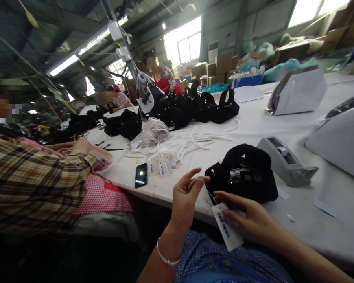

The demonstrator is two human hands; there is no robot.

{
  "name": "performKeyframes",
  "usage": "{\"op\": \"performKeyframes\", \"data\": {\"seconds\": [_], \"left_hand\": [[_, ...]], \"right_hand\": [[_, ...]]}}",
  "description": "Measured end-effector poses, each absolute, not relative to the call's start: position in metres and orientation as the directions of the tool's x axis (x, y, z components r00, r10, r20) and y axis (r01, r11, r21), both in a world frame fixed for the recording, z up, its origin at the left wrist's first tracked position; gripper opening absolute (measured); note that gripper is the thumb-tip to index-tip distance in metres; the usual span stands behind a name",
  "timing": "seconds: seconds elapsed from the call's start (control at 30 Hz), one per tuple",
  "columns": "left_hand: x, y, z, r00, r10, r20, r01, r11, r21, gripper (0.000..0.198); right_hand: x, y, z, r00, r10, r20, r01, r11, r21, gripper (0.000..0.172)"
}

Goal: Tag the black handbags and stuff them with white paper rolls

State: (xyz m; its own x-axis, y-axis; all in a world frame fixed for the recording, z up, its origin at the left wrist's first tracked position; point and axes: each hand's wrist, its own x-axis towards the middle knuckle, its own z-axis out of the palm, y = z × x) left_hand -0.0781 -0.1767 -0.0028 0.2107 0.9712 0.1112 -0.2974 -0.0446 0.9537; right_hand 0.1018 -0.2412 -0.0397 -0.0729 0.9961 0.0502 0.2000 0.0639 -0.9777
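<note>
My left hand (188,192), with a bracelet at its wrist, pinches the thin string of a white hang tag. The hang tag (226,228) carries a barcode and hangs tilted at the table's front edge. Its upper end is between the thumb and fingers of my right hand (244,212). Just beyond both hands, a small black handbag (265,181) with a handle and gold-coloured fittings stands on the white table. Whether the string touches the bag I cannot tell.
A grey tape dispenser (289,165) stands right of the bag. Left lie a phone (141,175), several hang tags (165,168) and white tubes (191,143). Black bags (200,106) are heaped behind. A co-worker in a plaid sleeve (47,177) sits at left.
</note>
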Motion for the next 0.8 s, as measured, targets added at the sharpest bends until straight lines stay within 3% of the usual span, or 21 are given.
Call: {"op": "performKeyframes", "data": {"seconds": [0.13, 0.2, 0.27, 0.37, 0.43, 0.6, 0.7, 0.8], "left_hand": [[-0.063, -0.187, 0.0, 0.415, 0.902, 0.121, -0.241, -0.019, 0.97, 0.035], [-0.058, -0.187, 0.0, 0.429, 0.893, 0.137, -0.235, -0.036, 0.971, 0.035], [-0.058, -0.181, -0.003, 0.427, 0.891, 0.154, -0.248, -0.049, 0.968, 0.035], [-0.06, -0.161, -0.019, 0.378, 0.908, 0.178, -0.258, -0.081, 0.963, 0.034], [-0.059, -0.145, -0.034, 0.312, 0.93, 0.197, -0.211, -0.134, 0.968, 0.034], [-0.046, -0.12, -0.058, 0.299, 0.911, 0.283, 0.084, -0.32, 0.944, 0.038], [-0.043, -0.118, -0.062, 0.309, 0.9, 0.309, 0.07, -0.345, 0.936, 0.026], [-0.046, -0.119, -0.066, 0.34, 0.91, 0.239, -0.043, -0.239, 0.97, 0.03]], "right_hand": [[0.09, -0.244, -0.038, -0.039, 0.991, 0.127, 0.015, 0.127, -0.992, 0.048], [0.085, -0.243, -0.035, 0.025, 0.995, 0.1, -0.098, 0.102, -0.99, 0.041], [0.087, -0.243, -0.032, 0.13, 0.99, 0.055, -0.106, 0.069, -0.992, 0.036], [0.1, -0.24, -0.025, 0.312, 0.948, 0.059, 0.048, 0.046, -0.998, 0.039], [0.109, -0.236, -0.021, 0.39, 0.909, 0.147, 0.236, 0.055, -0.97, 0.039], [0.116, -0.223, -0.012, 0.397, 0.812, 0.427, 0.66, 0.071, -0.748, 0.029], [0.109, -0.219, -0.008, 0.41, 0.763, 0.499, 0.729, 0.055, -0.682, 0.027], [0.102, -0.217, -0.005, 0.44, 0.724, 0.531, 0.732, 0.053, -0.679, 0.027]]}}
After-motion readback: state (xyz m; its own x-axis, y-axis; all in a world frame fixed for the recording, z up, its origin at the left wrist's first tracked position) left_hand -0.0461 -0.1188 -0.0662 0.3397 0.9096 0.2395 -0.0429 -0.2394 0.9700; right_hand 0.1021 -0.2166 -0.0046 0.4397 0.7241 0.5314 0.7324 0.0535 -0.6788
